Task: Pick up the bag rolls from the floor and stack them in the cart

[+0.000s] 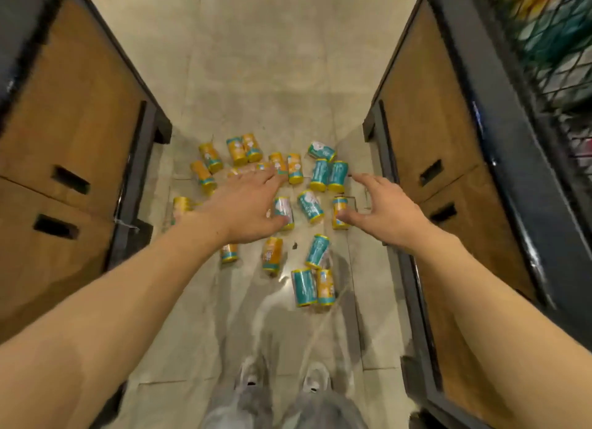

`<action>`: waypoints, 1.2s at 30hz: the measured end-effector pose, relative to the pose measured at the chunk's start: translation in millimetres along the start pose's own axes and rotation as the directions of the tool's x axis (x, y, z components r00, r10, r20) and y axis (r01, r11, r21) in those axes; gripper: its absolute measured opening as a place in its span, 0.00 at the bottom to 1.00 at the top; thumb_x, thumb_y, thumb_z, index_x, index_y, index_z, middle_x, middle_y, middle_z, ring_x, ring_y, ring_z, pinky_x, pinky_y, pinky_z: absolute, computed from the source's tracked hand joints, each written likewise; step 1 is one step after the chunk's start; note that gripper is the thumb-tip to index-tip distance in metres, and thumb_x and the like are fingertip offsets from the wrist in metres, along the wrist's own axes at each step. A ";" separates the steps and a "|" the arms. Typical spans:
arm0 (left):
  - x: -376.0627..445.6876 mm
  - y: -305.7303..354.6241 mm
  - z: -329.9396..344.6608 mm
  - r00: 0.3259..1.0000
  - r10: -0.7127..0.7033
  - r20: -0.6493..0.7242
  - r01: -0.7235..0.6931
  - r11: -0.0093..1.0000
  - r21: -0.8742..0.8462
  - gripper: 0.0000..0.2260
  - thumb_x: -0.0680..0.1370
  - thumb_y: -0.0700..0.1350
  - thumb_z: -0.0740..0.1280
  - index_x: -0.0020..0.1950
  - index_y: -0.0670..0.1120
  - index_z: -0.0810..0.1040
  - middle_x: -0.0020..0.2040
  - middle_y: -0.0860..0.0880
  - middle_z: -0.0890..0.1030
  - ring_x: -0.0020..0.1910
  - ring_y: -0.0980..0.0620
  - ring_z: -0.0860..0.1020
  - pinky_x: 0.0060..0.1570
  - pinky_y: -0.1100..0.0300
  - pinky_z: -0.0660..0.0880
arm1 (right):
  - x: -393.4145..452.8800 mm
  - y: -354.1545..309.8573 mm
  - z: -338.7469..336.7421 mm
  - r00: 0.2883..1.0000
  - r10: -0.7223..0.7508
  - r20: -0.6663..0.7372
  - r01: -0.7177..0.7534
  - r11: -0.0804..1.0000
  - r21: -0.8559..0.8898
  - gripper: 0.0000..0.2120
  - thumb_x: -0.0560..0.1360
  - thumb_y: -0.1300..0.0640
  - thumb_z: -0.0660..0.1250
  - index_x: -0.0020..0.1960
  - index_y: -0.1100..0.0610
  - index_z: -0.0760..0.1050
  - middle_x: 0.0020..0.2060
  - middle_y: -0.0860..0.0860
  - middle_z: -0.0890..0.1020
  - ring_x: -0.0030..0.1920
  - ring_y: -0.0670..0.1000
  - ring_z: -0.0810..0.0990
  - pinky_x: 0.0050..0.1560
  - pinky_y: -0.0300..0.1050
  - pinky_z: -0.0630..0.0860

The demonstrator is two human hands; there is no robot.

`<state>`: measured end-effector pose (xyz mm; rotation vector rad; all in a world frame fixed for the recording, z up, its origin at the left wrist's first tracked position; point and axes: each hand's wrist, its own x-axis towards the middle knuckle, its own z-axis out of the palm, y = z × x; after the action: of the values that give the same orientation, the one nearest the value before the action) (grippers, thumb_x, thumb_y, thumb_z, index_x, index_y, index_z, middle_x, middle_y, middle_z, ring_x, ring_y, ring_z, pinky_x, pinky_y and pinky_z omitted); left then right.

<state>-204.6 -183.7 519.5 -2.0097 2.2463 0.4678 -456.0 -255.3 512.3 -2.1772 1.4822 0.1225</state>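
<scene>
- Bag rolls [310, 206] lie scattered on the floor [256, 76] between two cabinets [73, 134], none gathered.
- Left hand [246, 204] and right hand [384, 207] reach down, fingers spread and empty, probably to scoop several.
- The wire cart [551, 44], top right, is blurred.

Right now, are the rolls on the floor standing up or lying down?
Lying down. The rolls rest on their sides on the floor, pointing different ways; none visibly stands on end.
</scene>
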 end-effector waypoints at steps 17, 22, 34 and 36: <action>101.4 -77.9 448.6 0.995 0.051 -0.091 -0.057 0.996 -0.070 0.37 0.76 0.65 0.64 0.80 0.48 0.61 0.74 0.44 0.71 0.72 0.42 0.70 0.66 0.50 0.69 | 117.8 157.6 405.7 0.995 0.058 -0.080 -0.047 0.990 0.131 0.41 0.73 0.41 0.74 0.79 0.52 0.62 0.76 0.55 0.69 0.75 0.56 0.67 0.72 0.47 0.63; 105.2 -80.7 486.4 0.992 0.081 -0.093 -0.089 0.993 -0.079 0.39 0.74 0.66 0.62 0.79 0.46 0.62 0.73 0.43 0.72 0.71 0.42 0.71 0.66 0.46 0.72 | 125.6 175.2 447.3 0.992 0.074 -0.102 -0.059 0.988 0.140 0.42 0.71 0.40 0.75 0.80 0.51 0.62 0.75 0.56 0.70 0.72 0.58 0.70 0.70 0.50 0.67; 91.4 -73.0 490.5 0.982 0.132 -0.134 -0.142 0.987 -0.074 0.36 0.78 0.63 0.65 0.80 0.48 0.59 0.75 0.47 0.70 0.72 0.46 0.70 0.65 0.54 0.68 | 103.9 187.2 470.6 0.954 0.292 -0.064 -0.264 0.923 0.280 0.40 0.72 0.44 0.75 0.78 0.53 0.62 0.73 0.58 0.71 0.72 0.59 0.71 0.69 0.54 0.71; 92.0 -72.1 494.7 0.980 0.140 -0.140 -0.153 0.984 -0.089 0.36 0.78 0.63 0.66 0.80 0.48 0.59 0.76 0.47 0.69 0.72 0.46 0.70 0.66 0.52 0.69 | 105.0 191.6 481.9 0.940 0.340 -0.020 -0.321 0.903 0.286 0.40 0.73 0.45 0.75 0.78 0.54 0.61 0.73 0.58 0.71 0.72 0.60 0.71 0.69 0.55 0.71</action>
<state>-212.2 -136.5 13.4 -1.9844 2.5120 0.4799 -488.3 -182.4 -10.7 -1.7096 1.7818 -0.0477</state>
